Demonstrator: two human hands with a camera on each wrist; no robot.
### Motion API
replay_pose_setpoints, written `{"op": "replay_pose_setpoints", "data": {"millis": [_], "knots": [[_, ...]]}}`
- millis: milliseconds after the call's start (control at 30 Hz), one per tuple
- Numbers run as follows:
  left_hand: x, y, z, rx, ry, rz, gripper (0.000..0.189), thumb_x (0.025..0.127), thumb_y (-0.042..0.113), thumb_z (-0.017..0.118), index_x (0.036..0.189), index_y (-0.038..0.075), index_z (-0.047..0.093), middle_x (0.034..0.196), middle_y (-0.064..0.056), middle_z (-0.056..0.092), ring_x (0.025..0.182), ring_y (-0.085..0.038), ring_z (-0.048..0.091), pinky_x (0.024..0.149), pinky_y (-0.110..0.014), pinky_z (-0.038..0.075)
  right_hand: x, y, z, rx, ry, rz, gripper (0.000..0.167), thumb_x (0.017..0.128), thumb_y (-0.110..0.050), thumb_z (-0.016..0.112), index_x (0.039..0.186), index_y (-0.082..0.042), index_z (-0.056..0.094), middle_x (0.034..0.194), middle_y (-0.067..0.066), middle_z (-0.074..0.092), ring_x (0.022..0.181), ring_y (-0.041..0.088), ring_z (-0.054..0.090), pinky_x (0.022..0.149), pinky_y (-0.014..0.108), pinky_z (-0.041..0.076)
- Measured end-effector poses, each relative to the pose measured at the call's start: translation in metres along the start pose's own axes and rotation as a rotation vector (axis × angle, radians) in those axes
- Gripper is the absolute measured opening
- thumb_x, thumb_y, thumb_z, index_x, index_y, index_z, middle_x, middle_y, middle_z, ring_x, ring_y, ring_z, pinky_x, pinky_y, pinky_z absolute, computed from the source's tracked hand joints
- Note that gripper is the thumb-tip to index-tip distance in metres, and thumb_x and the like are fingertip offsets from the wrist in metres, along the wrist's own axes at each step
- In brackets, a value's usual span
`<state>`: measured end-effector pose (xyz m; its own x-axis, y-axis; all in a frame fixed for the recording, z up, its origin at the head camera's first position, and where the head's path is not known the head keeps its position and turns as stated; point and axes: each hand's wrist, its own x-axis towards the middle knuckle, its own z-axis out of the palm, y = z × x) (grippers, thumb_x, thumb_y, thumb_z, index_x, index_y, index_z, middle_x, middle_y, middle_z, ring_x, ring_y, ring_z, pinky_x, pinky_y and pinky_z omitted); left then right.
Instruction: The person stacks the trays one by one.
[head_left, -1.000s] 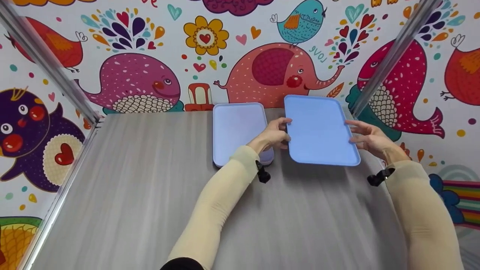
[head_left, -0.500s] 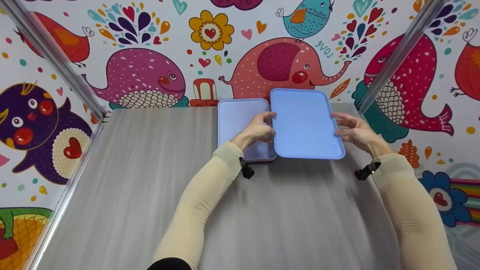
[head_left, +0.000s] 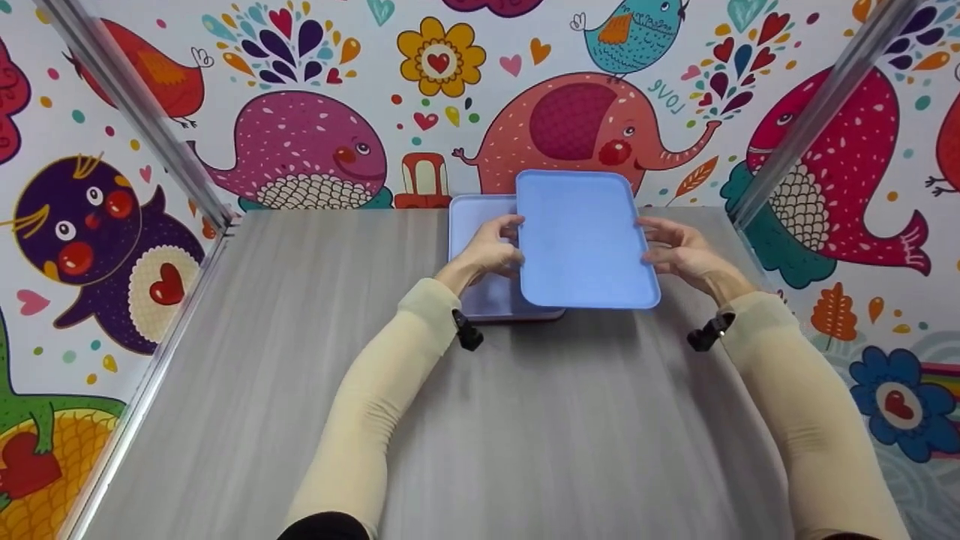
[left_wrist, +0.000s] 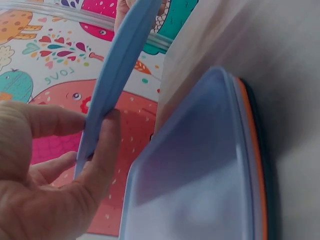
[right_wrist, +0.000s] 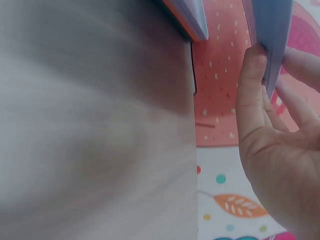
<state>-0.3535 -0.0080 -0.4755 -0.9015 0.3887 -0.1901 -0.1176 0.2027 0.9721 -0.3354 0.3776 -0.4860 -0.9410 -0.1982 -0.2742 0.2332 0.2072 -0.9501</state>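
A light blue rectangular tray (head_left: 585, 240) is held in the air between both hands. My left hand (head_left: 489, 251) pinches its left edge, fingers on one face and thumb on the other, as the left wrist view shows. On the opposite edge my right hand (head_left: 686, 253) grips the same way. Below and to the left, a stack of trays (left_wrist: 195, 185) lies on the table, its top one pale lavender-blue, with an orange and a dark green edge showing beneath. The held tray overlaps the right part of that stack in the head view, hiding it.
The grey wood-grain table (head_left: 315, 360) ends at a wall (head_left: 442, 150) printed with cartoon animals. Metal posts (head_left: 142, 120) rise at the table's back corners. A small black wrist camera (head_left: 469, 334) sits on each sleeve cuff.
Both hands have carried the blue tray leftward, from beside the stack to over its right part. The grip on its two edges stays the same, and the head view has shifted slightly.
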Motion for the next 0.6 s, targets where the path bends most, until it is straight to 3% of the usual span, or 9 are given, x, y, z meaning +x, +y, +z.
{"op": "replay_pose_setpoints", "data": {"millis": [200,600], "knots": [[-0.008,-0.002,-0.021,0.044,0.020,0.009,0.090,0.086,-0.017,0.067,0.170,0.008,0.047,0.158,-0.026,0.054,0.118,-0.028,0.063,0.091,-0.054,0.071,0.013,-0.004,0.021,0.003,-0.010,-0.033,0.081,0.103,-0.002,0.076,0.175,-0.016,0.041,0.145,0.004,0.058,0.119,0.015,0.070,0.094,0.030,0.069],[-0.027,-0.019,-0.060,0.088,0.078,-0.036,0.090,0.087,-0.018,0.063,0.171,0.008,0.044,0.160,-0.026,0.049,0.135,-0.036,0.058,0.104,-0.062,0.066,0.044,0.001,0.072,-0.023,-0.003,-0.037,0.080,0.100,-0.003,0.078,0.172,-0.021,0.047,0.163,0.017,0.054,0.130,0.022,0.065,0.098,0.030,0.067]]}}
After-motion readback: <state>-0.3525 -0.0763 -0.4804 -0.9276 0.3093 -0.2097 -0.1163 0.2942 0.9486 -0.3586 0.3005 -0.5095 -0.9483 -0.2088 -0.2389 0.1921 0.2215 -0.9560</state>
